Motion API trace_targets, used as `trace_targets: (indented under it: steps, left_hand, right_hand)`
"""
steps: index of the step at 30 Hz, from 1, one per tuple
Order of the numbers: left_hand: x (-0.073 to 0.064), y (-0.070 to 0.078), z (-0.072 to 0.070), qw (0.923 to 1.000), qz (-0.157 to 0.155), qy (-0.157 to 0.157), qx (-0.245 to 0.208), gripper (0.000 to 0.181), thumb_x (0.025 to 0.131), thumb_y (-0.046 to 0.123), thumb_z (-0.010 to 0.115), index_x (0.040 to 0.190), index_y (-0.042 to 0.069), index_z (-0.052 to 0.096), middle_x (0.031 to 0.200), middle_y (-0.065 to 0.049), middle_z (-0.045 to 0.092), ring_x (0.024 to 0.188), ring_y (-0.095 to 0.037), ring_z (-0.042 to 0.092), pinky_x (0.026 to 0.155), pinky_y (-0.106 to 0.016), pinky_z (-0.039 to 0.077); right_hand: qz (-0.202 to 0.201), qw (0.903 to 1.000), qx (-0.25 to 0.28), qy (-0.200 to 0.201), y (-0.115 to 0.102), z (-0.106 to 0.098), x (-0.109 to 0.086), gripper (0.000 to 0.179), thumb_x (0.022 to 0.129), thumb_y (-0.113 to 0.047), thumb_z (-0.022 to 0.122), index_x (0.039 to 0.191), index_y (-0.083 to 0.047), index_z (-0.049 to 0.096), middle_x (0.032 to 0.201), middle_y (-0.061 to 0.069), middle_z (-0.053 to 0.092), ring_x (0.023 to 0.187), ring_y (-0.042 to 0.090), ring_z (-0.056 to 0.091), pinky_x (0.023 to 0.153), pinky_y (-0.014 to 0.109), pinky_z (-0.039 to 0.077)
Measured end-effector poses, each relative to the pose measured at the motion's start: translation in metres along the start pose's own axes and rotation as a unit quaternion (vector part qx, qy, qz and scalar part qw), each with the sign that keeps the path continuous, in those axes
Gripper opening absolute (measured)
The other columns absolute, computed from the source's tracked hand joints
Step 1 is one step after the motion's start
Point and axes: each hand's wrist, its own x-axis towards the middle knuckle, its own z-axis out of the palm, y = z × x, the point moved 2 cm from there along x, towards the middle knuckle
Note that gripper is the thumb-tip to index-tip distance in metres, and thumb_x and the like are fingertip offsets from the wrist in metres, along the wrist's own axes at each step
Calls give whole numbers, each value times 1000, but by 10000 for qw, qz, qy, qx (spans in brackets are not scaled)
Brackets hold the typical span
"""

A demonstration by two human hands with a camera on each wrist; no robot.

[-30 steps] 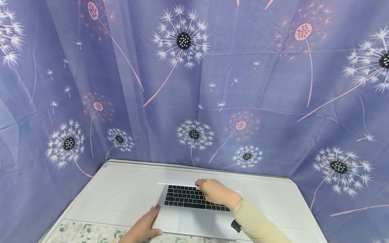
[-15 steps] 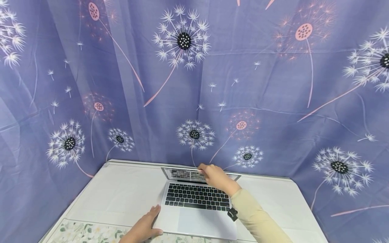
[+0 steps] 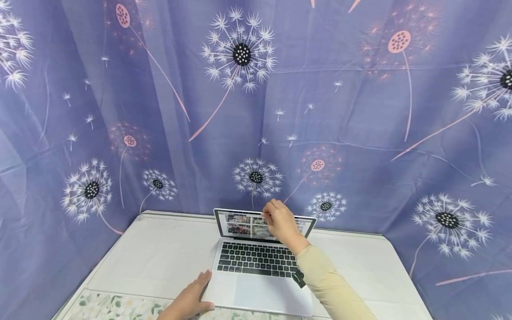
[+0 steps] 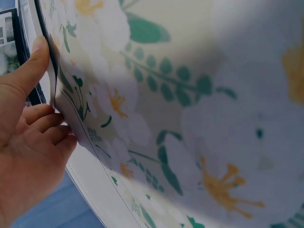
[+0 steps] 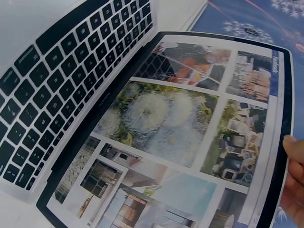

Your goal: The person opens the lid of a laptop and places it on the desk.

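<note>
A silver laptop (image 3: 264, 289) with black keys lies on the table, its lid raised and its lit screen (image 5: 166, 118) showing a grid of pictures. My right hand (image 3: 281, 224) pinches the lid's top edge near the middle; in the right wrist view the thumb of that hand (image 5: 295, 175) lies on the black screen border, other fingers behind the lid. At the base's front left corner is my left hand (image 3: 190, 297), thumb at the front edge and fingers along the left side. The left wrist view shows this hand (image 4: 33, 128) holding that corner.
The white table mat (image 3: 168, 249) carries a flowered cloth (image 3: 120, 306) along its front. A purple curtain (image 3: 224, 115) with dandelion prints hangs close behind the table and at both sides. A black strap piece (image 3: 298, 278) shows at my right wrist.
The lid has swung up and back from nearly closed over the keyboard, and the screen has come into view. My right hand rose with it; my left hand stayed at the corner.
</note>
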Motion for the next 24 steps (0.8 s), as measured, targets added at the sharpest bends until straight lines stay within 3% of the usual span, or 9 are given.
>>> trace_targets:
  steps: [11, 18, 24]
  left_hand:
    - [-2, 0, 0, 9998, 182, 75, 54, 100, 64, 45, 77, 142, -5, 41, 145, -30, 38, 134, -48, 34, 106, -65, 28]
    - [-3, 1, 0, 9998, 203, 66, 62, 99, 64, 46, 77, 142, -5, 41, 145, -30, 38, 134, -47, 34, 106, -65, 28]
    - [-4, 1, -2, 9997, 188, 119, 70, 100, 63, 46, 77, 142, -4, 42, 146, -27, 38, 135, -45, 34, 108, -64, 27]
  right_hand:
    - [-453, 9898, -939, 972, 2, 15, 2, 17, 76, 9, 74, 79, -4, 63, 78, 5, 52, 70, 20, 49, 61, 30, 48]
    - [-671, 9746, -1878, 1014, 0, 22, 3, 29, 66, 11, 78, 83, -1, 58, 81, 9, 50, 73, 23, 50, 63, 32, 51]
    - [-817, 9609, -2502, 856, 6, 30, 5, 33, 67, 8, 78, 94, 2, 60, 89, 12, 52, 80, 25, 53, 73, 32, 55]
